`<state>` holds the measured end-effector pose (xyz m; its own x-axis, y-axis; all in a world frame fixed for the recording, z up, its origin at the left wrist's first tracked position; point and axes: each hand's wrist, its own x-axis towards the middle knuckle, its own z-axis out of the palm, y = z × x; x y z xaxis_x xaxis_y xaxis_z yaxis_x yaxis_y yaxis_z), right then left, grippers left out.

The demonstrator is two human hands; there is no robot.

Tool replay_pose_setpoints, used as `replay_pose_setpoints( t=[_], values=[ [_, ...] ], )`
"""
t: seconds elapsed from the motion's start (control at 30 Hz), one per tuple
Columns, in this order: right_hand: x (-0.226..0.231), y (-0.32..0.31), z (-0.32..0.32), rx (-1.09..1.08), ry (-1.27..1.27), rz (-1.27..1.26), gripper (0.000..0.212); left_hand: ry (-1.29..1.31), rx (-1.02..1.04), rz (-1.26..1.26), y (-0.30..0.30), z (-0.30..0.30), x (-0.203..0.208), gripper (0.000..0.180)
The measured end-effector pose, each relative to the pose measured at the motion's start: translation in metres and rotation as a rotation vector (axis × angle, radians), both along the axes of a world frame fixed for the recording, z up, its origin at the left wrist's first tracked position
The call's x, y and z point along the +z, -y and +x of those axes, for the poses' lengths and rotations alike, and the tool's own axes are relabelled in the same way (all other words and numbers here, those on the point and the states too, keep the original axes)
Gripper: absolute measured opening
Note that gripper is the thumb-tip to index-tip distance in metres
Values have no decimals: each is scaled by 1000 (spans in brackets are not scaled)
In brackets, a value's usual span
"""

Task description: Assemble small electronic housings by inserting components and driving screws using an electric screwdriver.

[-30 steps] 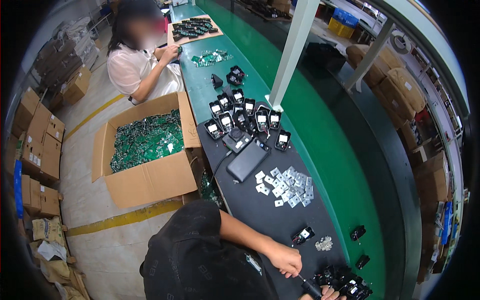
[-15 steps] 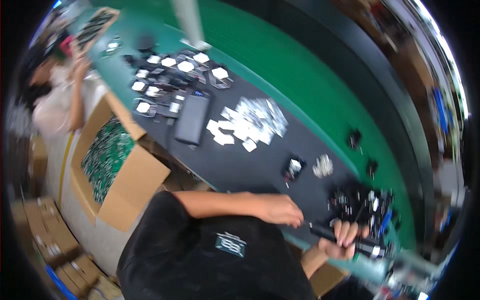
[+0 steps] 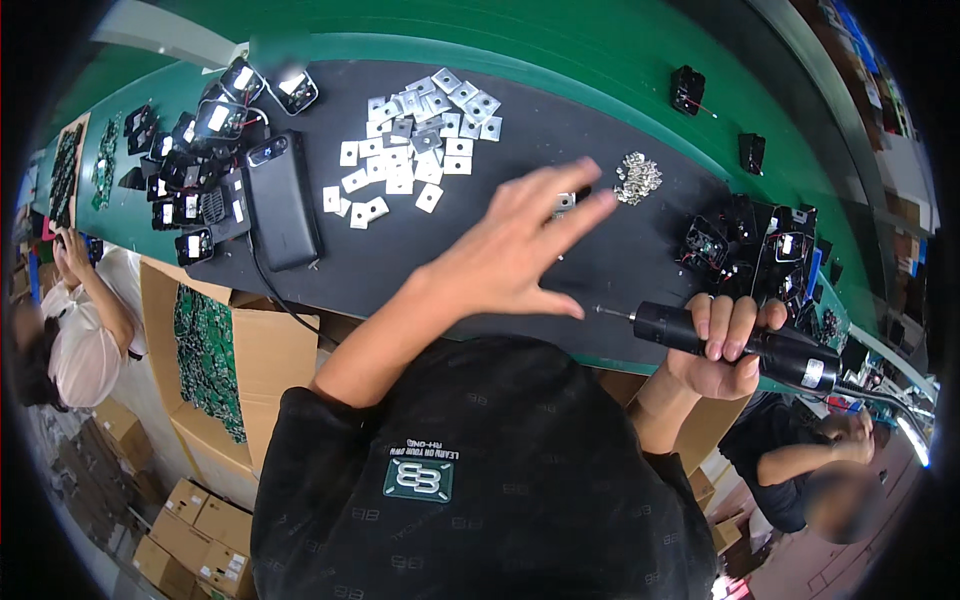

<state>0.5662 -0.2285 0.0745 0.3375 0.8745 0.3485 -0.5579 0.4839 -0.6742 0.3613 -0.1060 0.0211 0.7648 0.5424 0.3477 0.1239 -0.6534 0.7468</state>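
My right hand (image 3: 722, 345) is wrapped round a black electric screwdriver (image 3: 665, 325), its thin bit pointing left and its cord leaving to the right. Over the middle of the black mat (image 3: 400, 290), my left hand (image 3: 520, 235) is spread with thumb and fingers apart, holding nothing I can see. Under its fingers lies a small part with a light square face (image 3: 565, 203), mostly covered by the hand. Just beyond the fingertips sits a heap of small silvery screws (image 3: 638, 178). Flat square metal plates (image 3: 425, 140) with a central hole lie scattered left of the hand.
At the left stand a black power bank (image 3: 283, 200) with a cable and a cluster of black housings (image 3: 185, 160). More black housings (image 3: 735, 240) crowd the right side. An open carton (image 3: 275, 370) holds green circuit boards. Two people (image 3: 95, 320) (image 3: 810, 460) sit at either side.
My left hand has moved away from the screwdriver's tip, reaching forward over the mat and spreading its fingers. My right hand keeps hold of the screwdriver. The view has turned.
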Motion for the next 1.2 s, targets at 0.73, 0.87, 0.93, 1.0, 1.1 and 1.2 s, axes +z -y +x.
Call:
replay_pose_setpoints(
  t=[0.73, 0.87, 0.93, 1.0, 1.1, 1.2],
  values=[
    [-35, -65, -37, -336, 136, -126, 41, -136, 98, 9, -17, 2, -32, 69],
    [-37, -64, -36, -344, 145, -132, 40, -117, 107, 3, -16, 4, -35, 68],
    [-38, -64, -36, -349, 171, -129, 40, -114, 104, 1, -17, 4, -37, 68],
    [-38, -64, -37, -336, 173, -130, 40, -112, 104, -2, -16, 4, -37, 68],
    [-36, -66, -39, -314, 186, -124, 38, -110, 115, -3, -16, 3, -37, 67],
    [-36, -67, -37, -260, 207, -102, 33, -98, 120, -9, -17, 5, -38, 67]
  ],
)
